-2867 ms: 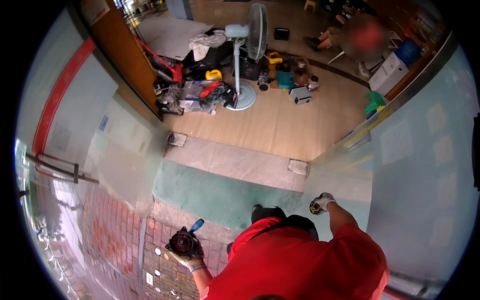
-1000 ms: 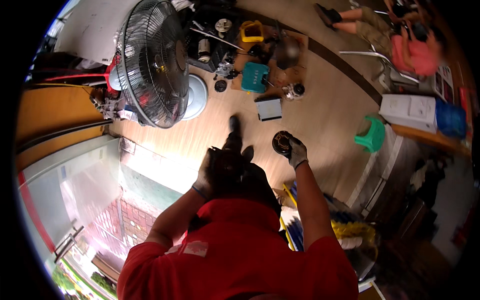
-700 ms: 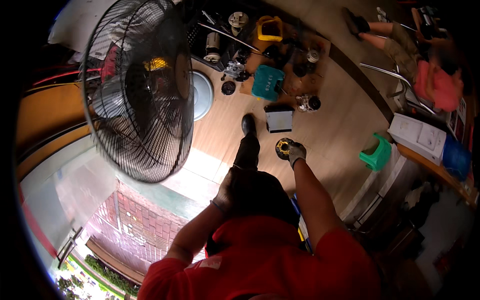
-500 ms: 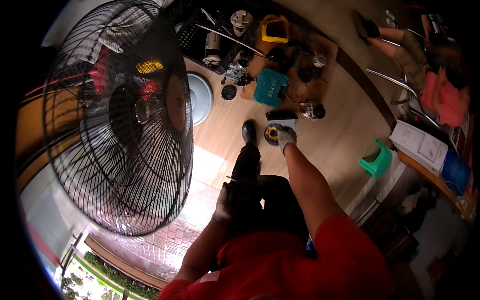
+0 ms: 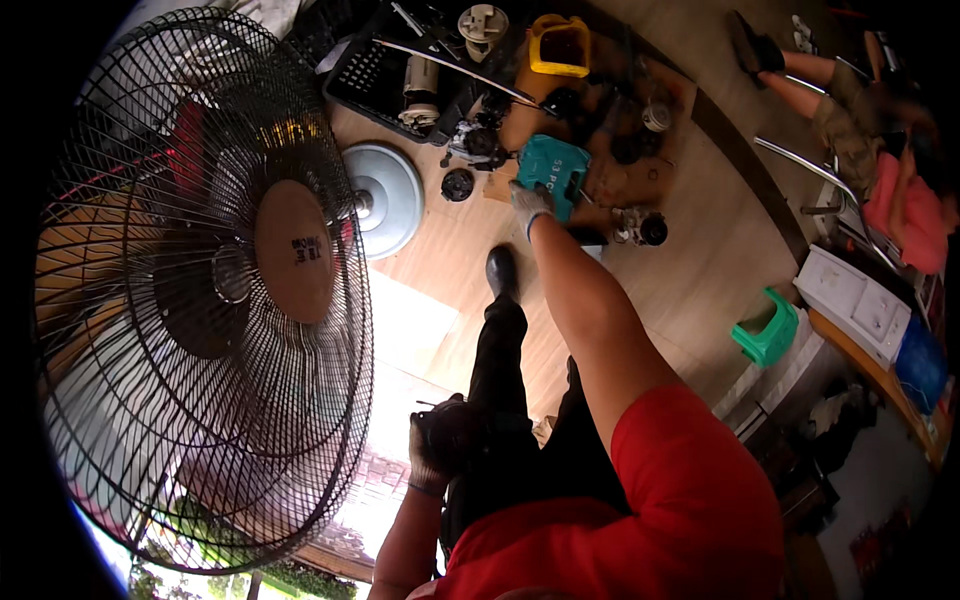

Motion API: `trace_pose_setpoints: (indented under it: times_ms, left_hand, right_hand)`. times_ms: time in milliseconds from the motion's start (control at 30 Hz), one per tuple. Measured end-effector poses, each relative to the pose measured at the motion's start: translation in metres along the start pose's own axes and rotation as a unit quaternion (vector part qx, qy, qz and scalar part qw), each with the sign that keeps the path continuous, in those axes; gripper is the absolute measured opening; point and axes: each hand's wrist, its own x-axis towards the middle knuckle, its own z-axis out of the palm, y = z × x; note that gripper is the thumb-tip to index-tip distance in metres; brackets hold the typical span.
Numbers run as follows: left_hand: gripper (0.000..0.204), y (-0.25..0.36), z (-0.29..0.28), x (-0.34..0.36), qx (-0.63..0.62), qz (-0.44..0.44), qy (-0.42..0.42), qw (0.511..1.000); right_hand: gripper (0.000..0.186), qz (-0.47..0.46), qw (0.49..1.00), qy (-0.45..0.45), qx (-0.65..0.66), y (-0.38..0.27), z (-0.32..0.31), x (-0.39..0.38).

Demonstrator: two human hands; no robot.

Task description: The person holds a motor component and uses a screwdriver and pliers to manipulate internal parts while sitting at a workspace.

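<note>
My left hand (image 5: 428,452), in a pale glove, is closed around a dark, rounded part (image 5: 455,432) above my left thigh. What kind of part it is cannot be made out in the shade. My right arm reaches far forward, and my gloved right hand (image 5: 530,205) is at the near left edge of a teal plastic tool case (image 5: 560,165) on the floor. Its fingers are too small and blurred to show whether they grip anything. A grey, flat-edged piece (image 5: 592,250) peeks out beside my right forearm.
A large standing fan (image 5: 230,275) with a round grey base (image 5: 385,205) fills the left. Metal machine parts (image 5: 640,227), a yellow container (image 5: 560,45) and a black crate (image 5: 375,80) lie ahead. A green stool (image 5: 768,328) stands right; another person (image 5: 905,205) sits beyond.
My right hand has left the yellow-and-black round piece and moved forward to the teal case. The left hand keeps its dark part near my thigh. The view has shifted slightly.
</note>
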Motion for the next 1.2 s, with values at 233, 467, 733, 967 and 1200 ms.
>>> trace_pose_setpoints:
  times_ms: [233,467,733,967,1200]
  left_hand:
    - [0.019,-0.047,0.098,0.030,0.539,0.201,0.065,0.815]
    - [0.059,-0.143,0.100,0.046,0.078,0.004,-0.012,0.997]
    - [0.066,-0.317,0.172,0.049,0.372,0.011,-0.151,0.916]
    - [0.062,-0.462,0.285,0.067,0.264,-0.085,-0.220,0.935]
    - [0.071,-0.511,0.376,0.069,0.178,-0.147,-0.192,0.954]
  right_hand:
    - [0.037,0.081,0.914,-0.214,0.335,0.164,-0.050,-0.062]
    - [0.036,0.213,0.914,-0.132,0.318,0.434,-0.200,-0.112]
    - [0.030,0.367,0.875,-0.097,0.299,0.648,-0.484,-0.233]
    - [0.045,0.401,0.804,-0.119,0.423,0.719,-0.670,-0.271]
    - [0.039,0.393,0.829,-0.131,0.376,0.697,-0.721,-0.237]
